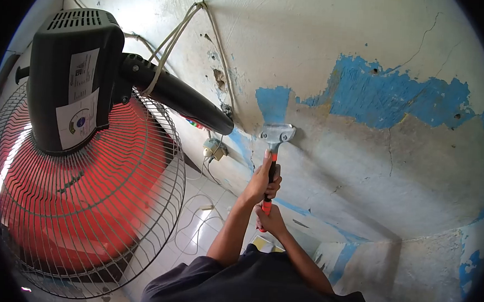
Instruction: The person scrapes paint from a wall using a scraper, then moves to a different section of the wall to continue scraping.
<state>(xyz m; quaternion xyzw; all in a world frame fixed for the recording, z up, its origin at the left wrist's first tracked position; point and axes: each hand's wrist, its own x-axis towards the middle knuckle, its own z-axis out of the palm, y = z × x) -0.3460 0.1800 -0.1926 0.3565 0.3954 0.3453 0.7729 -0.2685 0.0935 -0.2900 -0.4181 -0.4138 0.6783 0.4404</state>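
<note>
A long-handled scraper [278, 133] has a wide metal head and a black and orange handle. Its blade end lies against the wall [336, 157], just below a strip of exposed blue paint [273, 102]. My left hand [264, 181] is wrapped round the upper handle, thumb pointing toward the head. Lower down, my right hand [271, 219] grips the orange end of the same handle. A larger blue patch [378, 98] with ragged edges spreads across the wall to the right of the scraper.
A large fan [71, 91] with a wire guard and red blades fills the left side. Cables [174, 41] hang from the wall beside its pole. A socket block [213, 149] with wires sits low on the wall. White floor tiles [190, 225] show below.
</note>
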